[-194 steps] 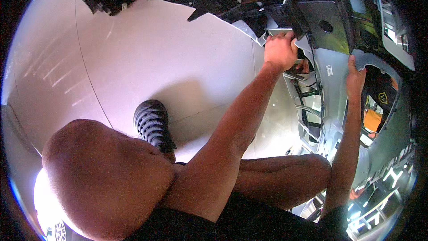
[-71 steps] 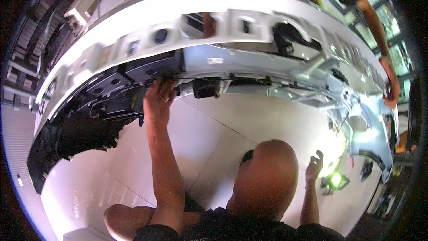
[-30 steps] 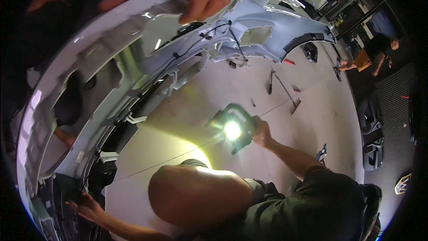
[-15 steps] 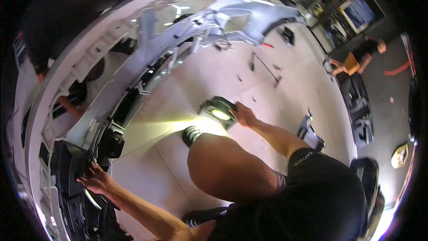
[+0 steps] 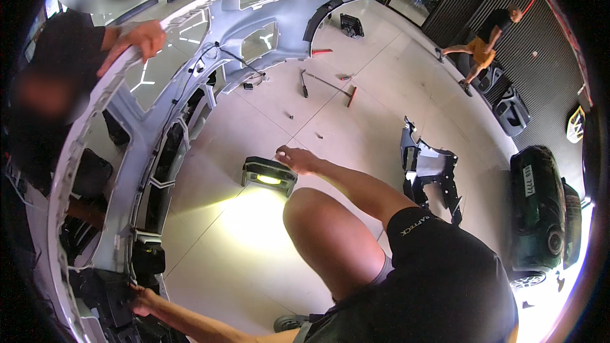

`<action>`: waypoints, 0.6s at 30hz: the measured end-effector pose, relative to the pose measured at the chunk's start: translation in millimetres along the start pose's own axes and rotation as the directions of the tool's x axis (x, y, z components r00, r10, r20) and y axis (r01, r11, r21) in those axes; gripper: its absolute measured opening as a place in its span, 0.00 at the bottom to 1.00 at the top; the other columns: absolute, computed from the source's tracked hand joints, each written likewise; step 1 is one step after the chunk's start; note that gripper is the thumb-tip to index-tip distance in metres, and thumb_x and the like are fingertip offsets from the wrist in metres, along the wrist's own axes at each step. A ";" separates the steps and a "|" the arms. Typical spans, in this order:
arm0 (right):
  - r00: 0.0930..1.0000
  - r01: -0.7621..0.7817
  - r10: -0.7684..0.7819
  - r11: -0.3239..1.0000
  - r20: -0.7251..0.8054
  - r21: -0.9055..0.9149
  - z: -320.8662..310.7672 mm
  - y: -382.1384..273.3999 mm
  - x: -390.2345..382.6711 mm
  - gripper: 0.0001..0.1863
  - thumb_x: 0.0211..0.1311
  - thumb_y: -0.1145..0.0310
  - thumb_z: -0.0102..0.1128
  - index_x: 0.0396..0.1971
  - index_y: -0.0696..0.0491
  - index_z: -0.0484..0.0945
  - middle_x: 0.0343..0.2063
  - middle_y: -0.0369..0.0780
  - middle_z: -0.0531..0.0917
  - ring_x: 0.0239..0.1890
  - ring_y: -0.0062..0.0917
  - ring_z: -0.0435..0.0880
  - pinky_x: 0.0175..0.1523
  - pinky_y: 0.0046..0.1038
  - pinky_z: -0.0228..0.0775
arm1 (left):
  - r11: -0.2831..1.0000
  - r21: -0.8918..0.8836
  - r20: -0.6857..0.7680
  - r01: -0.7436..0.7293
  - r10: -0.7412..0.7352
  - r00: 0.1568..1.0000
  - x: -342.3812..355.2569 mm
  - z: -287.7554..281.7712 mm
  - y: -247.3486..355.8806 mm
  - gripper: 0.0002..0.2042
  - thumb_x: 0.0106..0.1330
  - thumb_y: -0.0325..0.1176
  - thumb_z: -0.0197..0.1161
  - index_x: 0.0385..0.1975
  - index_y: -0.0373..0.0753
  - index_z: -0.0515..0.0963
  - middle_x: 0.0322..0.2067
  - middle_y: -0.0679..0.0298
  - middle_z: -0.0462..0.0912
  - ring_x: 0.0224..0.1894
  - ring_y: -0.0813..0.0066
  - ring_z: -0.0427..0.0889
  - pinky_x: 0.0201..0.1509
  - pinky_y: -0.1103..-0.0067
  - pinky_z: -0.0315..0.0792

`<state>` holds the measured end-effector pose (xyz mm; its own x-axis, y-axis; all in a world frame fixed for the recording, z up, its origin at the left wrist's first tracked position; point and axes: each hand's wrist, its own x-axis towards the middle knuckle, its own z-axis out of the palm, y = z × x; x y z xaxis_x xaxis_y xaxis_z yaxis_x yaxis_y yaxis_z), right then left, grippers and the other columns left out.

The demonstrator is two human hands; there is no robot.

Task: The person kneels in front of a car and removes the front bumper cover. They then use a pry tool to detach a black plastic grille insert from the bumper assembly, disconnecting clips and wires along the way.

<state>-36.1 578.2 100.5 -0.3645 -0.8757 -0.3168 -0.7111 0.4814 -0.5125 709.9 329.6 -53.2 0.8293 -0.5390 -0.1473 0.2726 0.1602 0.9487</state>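
A large pale grey car bumper cover [image 5: 143, 114] curves along my left, its inner side facing me. My left hand [image 5: 145, 302] has its fingers bent against a black plastic part [image 5: 105, 302] at the bumper's near end; the fingertips are partly hidden. Farther right, my right hand [image 5: 297, 160] is closed at the upper right corner of a lit work light [image 5: 267, 178]. The light is low over the tiled floor, close to my bent knee, throwing a bright yellow-white patch on the tiles. A co-worker's hand [image 5: 143, 41] grips the bumper's upper edge.
Beyond the light lie a red-headed long-handled tool [image 5: 351, 96], a black-handled tool [image 5: 305, 86] and small loose bits. A black and grey bracket [image 5: 433, 165] lies right of my arm. Another person [image 5: 484, 51] walks by the ribbed wall. A dark car [image 5: 537, 209] stands at right.
The work light and my right hand have moved left and lower in the picture, and the light now shines toward me. The view has shifted. My left hand stays at the black part.
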 end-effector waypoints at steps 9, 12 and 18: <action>0.611 -0.375 0.312 0.924 -0.728 0.081 -24.2 257.3 110.9 0.13 0.73 0.57 0.50 0.38 0.52 0.76 0.32 0.52 0.84 0.37 0.55 0.84 0.43 0.52 0.77 | 0.912 -0.266 0.301 0.314 -0.231 0.925 -98.9 -45.5 115.4 0.25 0.77 0.30 0.42 0.74 0.35 0.58 0.71 0.50 0.67 0.70 0.56 0.70 0.64 0.62 0.70; 0.794 -0.270 0.267 0.960 -0.546 0.078 -11.4 279.1 95.4 0.12 0.72 0.59 0.54 0.43 0.52 0.78 0.37 0.48 0.85 0.40 0.50 0.85 0.45 0.49 0.78 | 0.945 -0.156 0.203 0.288 -0.255 0.945 -115.7 -50.8 114.7 0.21 0.76 0.30 0.45 0.67 0.32 0.65 0.62 0.51 0.77 0.60 0.57 0.80 0.54 0.65 0.76; 0.977 -0.001 -0.005 1.000 -0.215 -0.029 15.1 248.6 100.7 0.12 0.69 0.68 0.52 0.50 0.50 0.72 0.45 0.47 0.80 0.51 0.47 0.81 0.52 0.46 0.78 | 0.824 -0.017 0.371 0.567 -0.521 0.769 -161.6 -15.9 48.3 0.13 0.76 0.33 0.51 0.49 0.31 0.79 0.39 0.55 0.86 0.37 0.67 0.85 0.39 0.74 0.77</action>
<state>-240.5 610.3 -70.9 -0.4818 -0.8658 -0.1351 -0.7276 0.4811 -0.4889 596.8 437.6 12.0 0.3144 -0.8048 -0.5034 0.7030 -0.1589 0.6933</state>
